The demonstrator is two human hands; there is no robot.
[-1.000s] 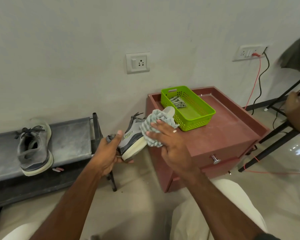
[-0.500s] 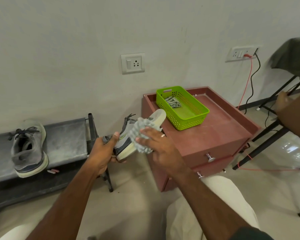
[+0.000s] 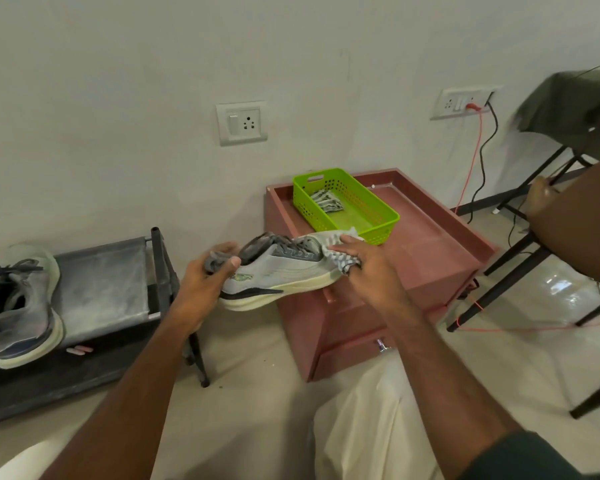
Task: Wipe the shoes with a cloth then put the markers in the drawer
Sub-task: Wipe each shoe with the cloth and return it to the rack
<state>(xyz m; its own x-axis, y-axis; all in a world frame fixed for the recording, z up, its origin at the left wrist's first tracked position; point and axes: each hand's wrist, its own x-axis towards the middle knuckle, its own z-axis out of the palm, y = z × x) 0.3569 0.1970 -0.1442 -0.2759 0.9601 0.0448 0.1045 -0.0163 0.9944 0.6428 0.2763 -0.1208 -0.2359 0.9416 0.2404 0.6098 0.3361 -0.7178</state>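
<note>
Grey mesh with a thick cream sole — the shoe (image 3: 278,275) is held in the air just in front of the red cabinet (image 3: 433,258), lying roughly level with its long axis running left to right. Its heel points left toward the shoe rack (image 3: 101,282) and its toe points right toward the cabinet, the sole facing down and toward the camera. Dark laces sit loose on top, a dark stripe runs along the lower side above the sole, and a small greenish mark shows near the heel.

At the heel end the left hand (image 3: 205,282) is clamped on the shoe, thumb over the collar and fingers curled under the sole, the forearm reaching up from the lower left. At the toe end the right hand (image 3: 368,268) is closed on a striped grey and white cloth (image 3: 342,258), pressing it against the upper, with the wrist bent and the back of the hand toward the camera.

A second shoe (image 3: 18,306) of the same kind stands on the rack's top shelf, well left of the cabinet, toe pointing away toward the wall. On top of the cabinet sits a green basket (image 3: 378,216) with something striped lying inside — too small to tell what. A drawer knob (image 3: 381,345) shows low on the cabinet's front, and that drawer looks closed.
</note>
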